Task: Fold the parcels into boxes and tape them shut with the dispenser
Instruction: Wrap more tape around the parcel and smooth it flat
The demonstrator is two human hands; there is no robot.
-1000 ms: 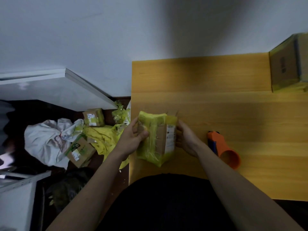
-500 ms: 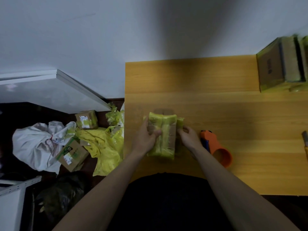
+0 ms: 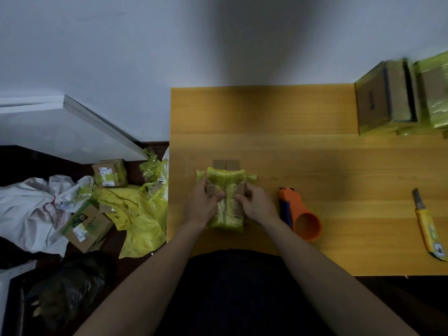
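Two hands: both of your hands are on one parcel (image 3: 225,197), near the front edge of the table (image 3: 278,122).
Parcel: it is a brown box wrapped in yellow-green tape. It lies flat on the table right in front of you. Two small brown flaps stick out at its far end.
Left hand (image 3: 202,207): it grips the left side of the parcel. Your fingers curl over the top and your thumb presses near the middle.
Right hand (image 3: 257,203): it grips the right side of the parcel the same way. Your fingers curl over the edge and your thumb lies on top, close to the other thumb.
Dispenser (image 3: 299,214): the orange tape dispenser lies on its side on the table, just beside your right wrist. Its round open end points toward you.
Knife (image 3: 428,225): a yellow knife lies on the table, well apart from the parcel, near the right edge.
Taped boxes (image 3: 397,100): some taped boxes sit at the far right corner of the table. They look blurry.
Floor (image 3: 29,156): to your left lie a white bag (image 3: 31,209), yellow wrap scraps (image 3: 135,214) and two small boxes (image 3: 110,172).
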